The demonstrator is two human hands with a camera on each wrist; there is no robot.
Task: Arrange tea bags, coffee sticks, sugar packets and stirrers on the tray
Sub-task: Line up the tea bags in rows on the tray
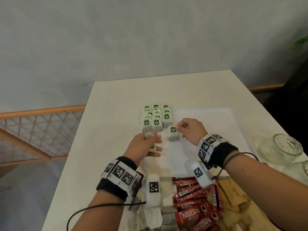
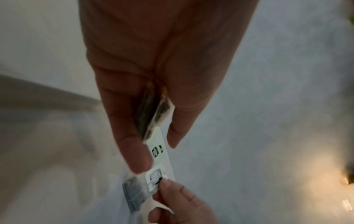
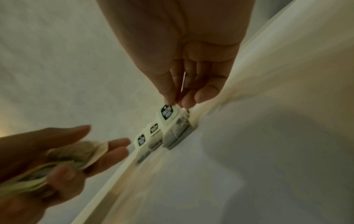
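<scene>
Several tea bags with green tags lie in rows beside the left rim of the white tray. My right hand pinches the tag of one more tea bag, holding it just right of the front row; the right wrist view shows thumb and finger on that tag. To the left and nearer me, my left hand grips a small bundle of tea bags, and the same bundle shows between thumb and fingers in the left wrist view.
A divided box at the near edge holds red coffee sticks, brown sugar packets and more tea bags. Glass jars stand at the right by the tray. The table's left edge drops off beside my left hand.
</scene>
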